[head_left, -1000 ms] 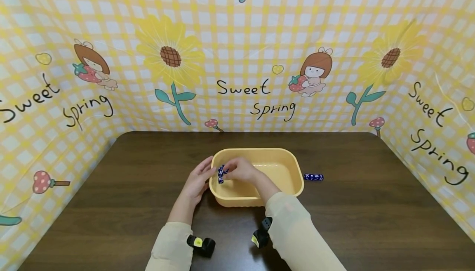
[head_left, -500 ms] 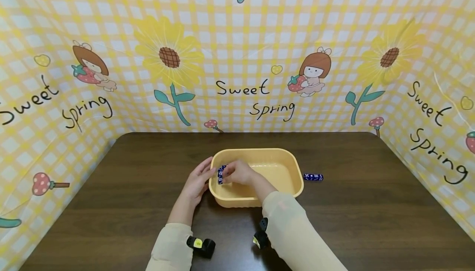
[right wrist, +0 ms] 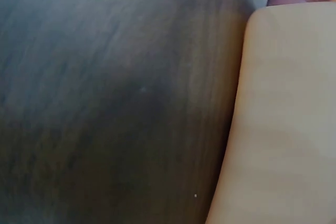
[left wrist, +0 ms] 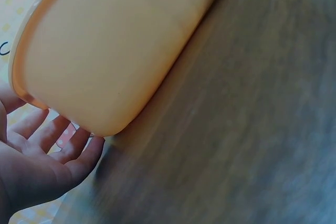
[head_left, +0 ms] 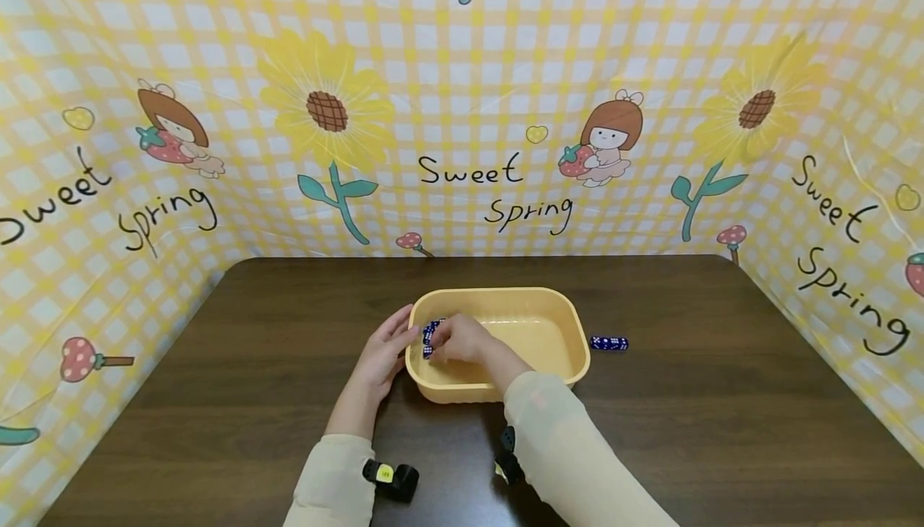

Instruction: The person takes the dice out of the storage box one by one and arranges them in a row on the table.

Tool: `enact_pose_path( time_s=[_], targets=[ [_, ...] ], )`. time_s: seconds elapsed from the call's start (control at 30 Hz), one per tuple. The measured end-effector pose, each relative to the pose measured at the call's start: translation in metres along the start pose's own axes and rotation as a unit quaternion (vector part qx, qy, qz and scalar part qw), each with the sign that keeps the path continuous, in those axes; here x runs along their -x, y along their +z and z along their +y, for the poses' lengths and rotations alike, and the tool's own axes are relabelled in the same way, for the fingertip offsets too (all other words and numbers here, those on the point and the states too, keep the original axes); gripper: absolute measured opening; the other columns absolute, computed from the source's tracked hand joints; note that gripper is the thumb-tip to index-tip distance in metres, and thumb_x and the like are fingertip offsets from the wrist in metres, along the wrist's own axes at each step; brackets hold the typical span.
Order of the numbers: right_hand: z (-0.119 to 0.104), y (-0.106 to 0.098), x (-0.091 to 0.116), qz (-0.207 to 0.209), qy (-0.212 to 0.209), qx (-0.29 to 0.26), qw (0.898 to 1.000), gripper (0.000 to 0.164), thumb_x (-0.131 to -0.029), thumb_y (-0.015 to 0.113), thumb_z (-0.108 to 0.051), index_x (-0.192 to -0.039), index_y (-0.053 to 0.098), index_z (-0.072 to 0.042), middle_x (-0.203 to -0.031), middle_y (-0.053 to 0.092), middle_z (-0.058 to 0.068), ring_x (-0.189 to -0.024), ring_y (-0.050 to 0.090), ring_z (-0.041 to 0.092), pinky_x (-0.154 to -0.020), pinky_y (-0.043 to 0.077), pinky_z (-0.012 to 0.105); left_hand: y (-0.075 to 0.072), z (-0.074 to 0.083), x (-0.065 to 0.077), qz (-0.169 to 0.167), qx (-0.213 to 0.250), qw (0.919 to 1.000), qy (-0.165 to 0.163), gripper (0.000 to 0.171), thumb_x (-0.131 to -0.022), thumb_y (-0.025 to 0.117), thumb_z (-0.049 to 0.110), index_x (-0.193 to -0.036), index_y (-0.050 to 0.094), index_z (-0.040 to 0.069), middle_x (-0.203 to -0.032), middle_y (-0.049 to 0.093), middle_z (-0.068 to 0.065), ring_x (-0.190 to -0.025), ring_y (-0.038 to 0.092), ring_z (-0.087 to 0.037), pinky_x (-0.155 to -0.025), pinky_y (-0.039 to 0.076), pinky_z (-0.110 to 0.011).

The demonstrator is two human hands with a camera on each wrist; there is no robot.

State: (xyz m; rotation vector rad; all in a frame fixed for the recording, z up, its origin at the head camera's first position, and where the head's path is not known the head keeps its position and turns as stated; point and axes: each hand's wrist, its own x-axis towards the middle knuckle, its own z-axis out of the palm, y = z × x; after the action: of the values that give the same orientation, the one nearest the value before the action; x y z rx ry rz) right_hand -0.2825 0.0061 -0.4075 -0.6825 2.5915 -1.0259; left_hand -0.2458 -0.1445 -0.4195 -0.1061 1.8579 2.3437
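Note:
A yellow plastic basin (head_left: 534,334) stands on the dark wooden table. My left hand (head_left: 380,354) holds its left end, thumb at the rim and fingers spread along the outer wall; the left wrist view shows the fingertips against that wall (left wrist: 105,66). Inside, several blue dice (head_left: 429,333) with white pips lie close together by the left wall. My right hand (head_left: 465,338) reaches in over the front rim, thumb and fingers bent at the dice, pinching at the near end of the group. Its fingers partly cover the dice. The right wrist view shows mostly the basin's outside wall (right wrist: 289,103).
A short row of blue dice (head_left: 609,343) lies on the table (head_left: 693,399) just right of the basin. Behind and at both sides hangs a yellow checked cloth (head_left: 462,94) with printed flowers. Black wrist cameras sit on the left wrist (head_left: 393,479) and right wrist (head_left: 508,463).
The dice in the basin have shifted from a loose cluster into a tighter arrangement under the right fingers. The right hand and forearm have moved slightly left; the left hand has stayed in place.

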Motion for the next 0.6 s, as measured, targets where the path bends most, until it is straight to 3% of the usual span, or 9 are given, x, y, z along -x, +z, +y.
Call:
enact_pose_path(
  time_s=[0.6],
  targets=[
    [-0.0025, 0.0012, -0.0008, 0.004, -0.009, 0.076, 0.997, 0.012, -0.069, 0.072, -0.019, -0.076, 0.066, -0.012, -0.067, 0.055, -0.008, -0.065, 0.047, 0.008, -0.06, 0.037, 0.02, 0.0005, -0.0001, 0.0, 0.0, 0.004, 1.0, 0.002, 0.048, -0.088, 0.046, 0.006, -0.133, 0.032, 0.01, -0.134, 0.032, -0.011, -0.117, 0.034, -0.026, -0.088, 0.031, -0.044]
  ],
)
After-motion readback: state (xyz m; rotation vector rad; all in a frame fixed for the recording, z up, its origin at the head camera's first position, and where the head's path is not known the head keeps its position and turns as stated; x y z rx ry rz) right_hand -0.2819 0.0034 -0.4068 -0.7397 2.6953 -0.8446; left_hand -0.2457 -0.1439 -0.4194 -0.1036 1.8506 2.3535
